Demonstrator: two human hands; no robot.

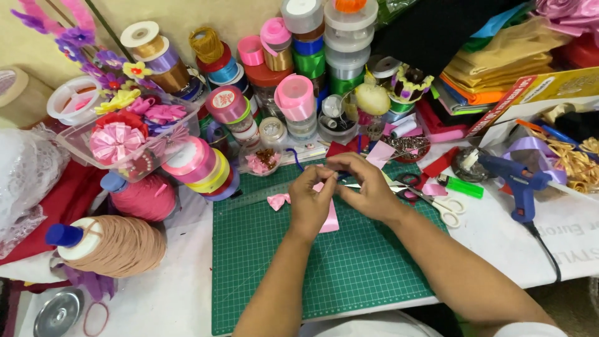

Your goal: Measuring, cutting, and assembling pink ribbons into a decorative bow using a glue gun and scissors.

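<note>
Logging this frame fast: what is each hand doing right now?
Left hand: fingers pinched shut on the pink ribbon piece.
Right hand: fingers pinched at the same ribbon's top; grip partly hidden.

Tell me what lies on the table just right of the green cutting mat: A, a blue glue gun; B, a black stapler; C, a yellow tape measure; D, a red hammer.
A: a blue glue gun rests on the white table right of the green cutting mat, its black cord trailing toward the table edge.
</note>
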